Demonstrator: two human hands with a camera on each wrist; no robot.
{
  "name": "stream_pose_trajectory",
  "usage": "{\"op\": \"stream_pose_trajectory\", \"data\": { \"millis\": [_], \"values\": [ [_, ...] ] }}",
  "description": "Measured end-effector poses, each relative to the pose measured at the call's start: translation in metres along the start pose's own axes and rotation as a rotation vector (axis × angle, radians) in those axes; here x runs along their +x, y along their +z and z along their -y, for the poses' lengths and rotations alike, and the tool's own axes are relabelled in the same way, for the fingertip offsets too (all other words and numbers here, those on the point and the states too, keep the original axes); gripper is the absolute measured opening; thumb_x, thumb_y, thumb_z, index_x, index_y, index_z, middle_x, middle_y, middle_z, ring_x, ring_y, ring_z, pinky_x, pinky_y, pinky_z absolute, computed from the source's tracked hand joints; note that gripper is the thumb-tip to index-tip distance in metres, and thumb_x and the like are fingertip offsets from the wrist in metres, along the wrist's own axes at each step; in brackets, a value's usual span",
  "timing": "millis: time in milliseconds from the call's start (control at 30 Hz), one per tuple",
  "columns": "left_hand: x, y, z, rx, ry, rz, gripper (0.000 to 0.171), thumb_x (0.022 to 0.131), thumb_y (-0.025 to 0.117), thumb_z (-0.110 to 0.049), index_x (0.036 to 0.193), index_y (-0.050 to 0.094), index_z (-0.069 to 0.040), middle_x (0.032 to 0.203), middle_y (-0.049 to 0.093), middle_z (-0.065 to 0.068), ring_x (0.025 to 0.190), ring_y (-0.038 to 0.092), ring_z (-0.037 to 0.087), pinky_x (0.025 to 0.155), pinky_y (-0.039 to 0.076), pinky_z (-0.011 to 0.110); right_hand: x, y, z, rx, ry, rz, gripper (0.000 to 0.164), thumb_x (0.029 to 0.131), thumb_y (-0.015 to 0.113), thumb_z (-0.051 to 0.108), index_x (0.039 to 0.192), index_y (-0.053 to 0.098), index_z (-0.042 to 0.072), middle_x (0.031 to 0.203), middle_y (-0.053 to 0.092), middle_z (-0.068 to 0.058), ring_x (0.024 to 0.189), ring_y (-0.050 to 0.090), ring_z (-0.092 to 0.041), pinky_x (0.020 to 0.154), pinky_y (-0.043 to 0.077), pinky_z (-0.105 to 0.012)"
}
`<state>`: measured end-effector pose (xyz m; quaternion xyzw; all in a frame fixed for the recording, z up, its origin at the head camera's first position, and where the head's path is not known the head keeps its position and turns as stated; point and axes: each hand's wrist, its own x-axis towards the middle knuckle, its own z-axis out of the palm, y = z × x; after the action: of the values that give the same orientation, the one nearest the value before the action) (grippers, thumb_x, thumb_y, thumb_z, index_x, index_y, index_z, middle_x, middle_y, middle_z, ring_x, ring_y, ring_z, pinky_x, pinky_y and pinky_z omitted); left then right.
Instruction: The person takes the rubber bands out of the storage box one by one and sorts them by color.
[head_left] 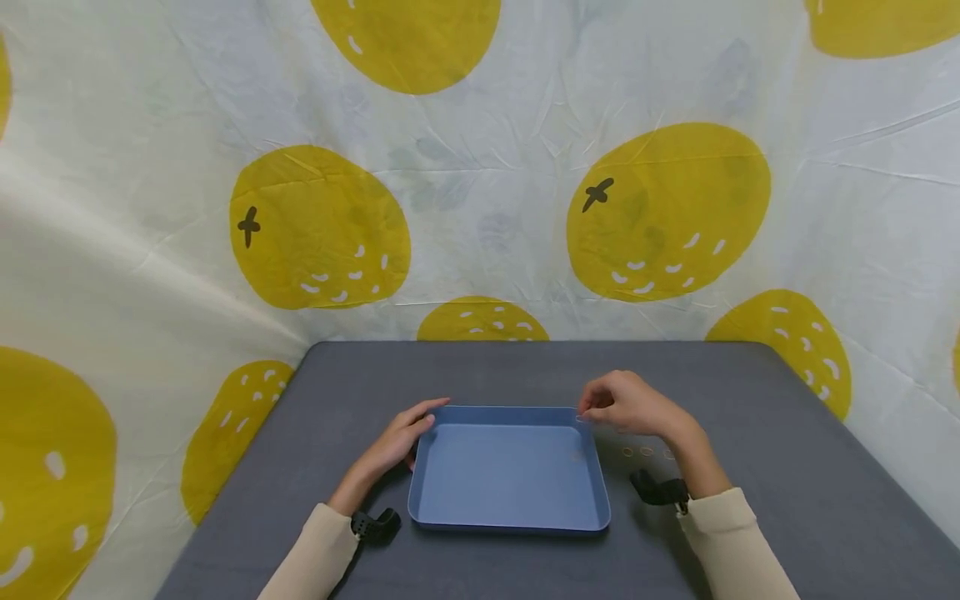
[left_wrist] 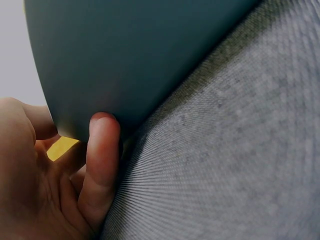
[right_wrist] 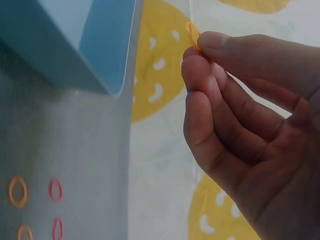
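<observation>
A shallow blue rectangular tray (head_left: 510,475) lies on the dark table. My left hand (head_left: 397,440) holds its far left corner; in the left wrist view one fingertip (left_wrist: 104,125) presses the outer wall while other fingers are partly hidden behind the corner. Over the far right corner, my right hand (head_left: 626,404) pinches a small orange-yellow rubber band (right_wrist: 193,36) between thumb and index finger, apart from the tray. Its remaining fingers curl toward the palm. Several small bands lie right of the tray, among them an orange band (right_wrist: 11,191) and a pink band (right_wrist: 50,190).
The grey table (head_left: 525,375) reaches back to a white hanging cloth (head_left: 487,208) printed with yellow fruit. Black wrist straps, one on the left wrist (head_left: 377,527) and one on the right (head_left: 660,489), sit near the tray's sides.
</observation>
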<state>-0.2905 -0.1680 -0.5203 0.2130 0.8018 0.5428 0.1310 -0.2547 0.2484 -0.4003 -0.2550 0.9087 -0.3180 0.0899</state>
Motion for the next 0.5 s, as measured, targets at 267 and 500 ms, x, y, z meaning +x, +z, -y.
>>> {"op": "stream_pose_trajectory", "data": {
  "millis": [267, 500],
  "values": [
    [0.002, -0.001, 0.002, 0.007, 0.005, 0.0, 0.045, 0.113, 0.042, -0.026, 0.157, 0.046, -0.018, 0.162, 0.041, 0.018, 0.099, 0.068, 0.03, 0.043, 0.053, 0.039, -0.017, -0.008, -0.013, -0.019, 0.015, -0.009, 0.006, 0.096, 0.073, 0.012, 0.091, 0.075, 0.011, 0.076, 0.07, 0.003, 0.063, 0.057, -0.007, 0.056, 0.05, -0.027],
    [0.001, -0.001, 0.005, 0.012, 0.009, 0.001, 0.045, 0.113, 0.042, -0.026, 0.157, 0.046, -0.018, 0.161, 0.042, 0.02, 0.092, 0.068, 0.026, 0.043, 0.054, 0.039, -0.03, -0.013, -0.031, -0.022, 0.035, -0.012, 0.007, 0.097, 0.071, 0.01, 0.092, 0.075, 0.01, 0.081, 0.072, 0.002, 0.069, 0.06, -0.008, 0.06, 0.05, -0.026]
  ]
}}
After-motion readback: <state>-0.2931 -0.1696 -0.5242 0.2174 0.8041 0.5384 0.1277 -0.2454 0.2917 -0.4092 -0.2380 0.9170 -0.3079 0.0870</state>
